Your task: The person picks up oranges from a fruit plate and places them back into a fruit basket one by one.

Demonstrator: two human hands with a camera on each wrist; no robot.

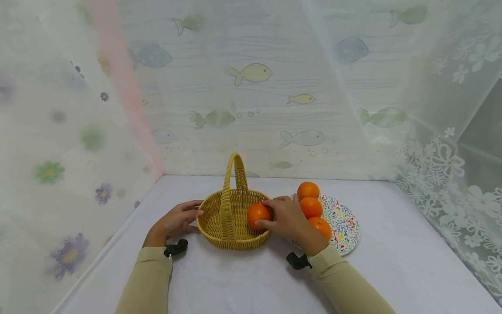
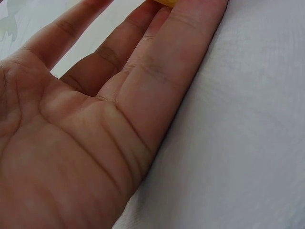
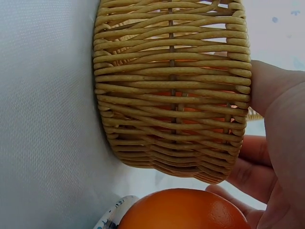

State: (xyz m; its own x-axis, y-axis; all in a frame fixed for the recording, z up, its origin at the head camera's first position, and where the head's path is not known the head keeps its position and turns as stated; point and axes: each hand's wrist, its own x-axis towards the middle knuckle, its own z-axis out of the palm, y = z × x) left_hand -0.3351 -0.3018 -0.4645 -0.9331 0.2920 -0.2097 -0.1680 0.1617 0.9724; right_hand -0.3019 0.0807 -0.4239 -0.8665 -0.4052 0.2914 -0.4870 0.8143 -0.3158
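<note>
A yellow wicker basket (image 1: 213, 237) with a tall arched handle stands upright on the white cloth. Inside its right end is an orange (image 1: 257, 215), pinched between the thumb and fingers of my right hand (image 1: 288, 220), which reaches over the rim. Through the weave (image 3: 171, 71) in the right wrist view, parts of that orange show. My left hand (image 1: 179, 219) is at the basket's left side, its fairly straight fingers touching the rim. The left wrist view shows the palm (image 2: 62, 143) facing the camera, with a sliver of yellow at the fingertips.
Right of the basket lies a round plate (image 1: 345, 222) with a multicoloured pattern. Three oranges (image 1: 311, 207) sit in a row along its left side, partly behind my right hand. Fish-printed curtain (image 1: 255, 131) hangs behind the white-covered table (image 1: 227, 283), and more sheer fabric hangs at both sides.
</note>
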